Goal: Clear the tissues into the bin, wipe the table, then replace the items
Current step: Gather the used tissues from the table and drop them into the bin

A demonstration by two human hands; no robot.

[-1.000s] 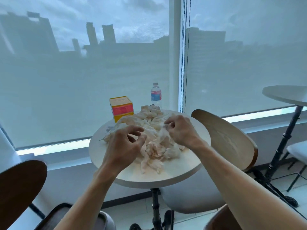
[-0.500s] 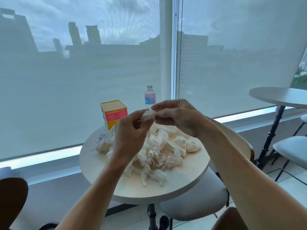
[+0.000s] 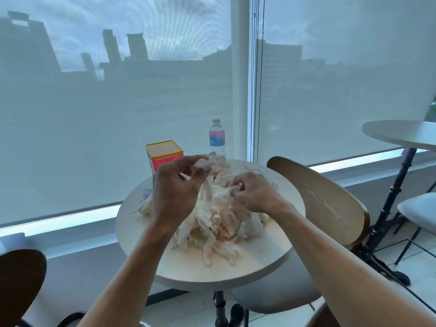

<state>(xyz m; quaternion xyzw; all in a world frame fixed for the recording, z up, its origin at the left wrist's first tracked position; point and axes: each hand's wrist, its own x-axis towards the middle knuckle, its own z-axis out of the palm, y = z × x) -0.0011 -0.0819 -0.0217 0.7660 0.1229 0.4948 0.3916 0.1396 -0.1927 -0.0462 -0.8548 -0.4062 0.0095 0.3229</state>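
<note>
left hand (image 3: pixel 175 188): raised just above the pile, fingers curled, pinching a tissue strand that hangs down into the heap
right hand (image 3: pixel 253 194): low on the right side of the pile, fingers curled into the tissues — gripping a bunch
tissues (image 3: pixel 219 223): crumpled white heap, some with pale orange staining, in the middle of the table; a few strands trail toward the near edge
table (image 3: pixel 278 251): small round light top on a dark pedestal; faint orange smears on the bare surface near the pile
box (image 3: pixel 164 153): yellow with a pink band, upright at the far left of the table, partly hidden behind the left hand
bottle (image 3: pixel 217 138): clear water bottle, white cap, blue-red label, upright at the far edge just behind the pile
small item (image 3: pixel 147 193): purplish, at the left edge of the pile — too blurred to tell what it is
chair (image 3: pixel 323 201): light wood back, pale seat, just right of the table
dark chair back (image 3: pixel 20 284): lower left corner
second table (image 3: pixel 401 134): round, far right, well apart
bin: cannot tell — dark shape at the bottom edge, cut off
background: window with roller blinds down, bead cords beside the frame
</note>
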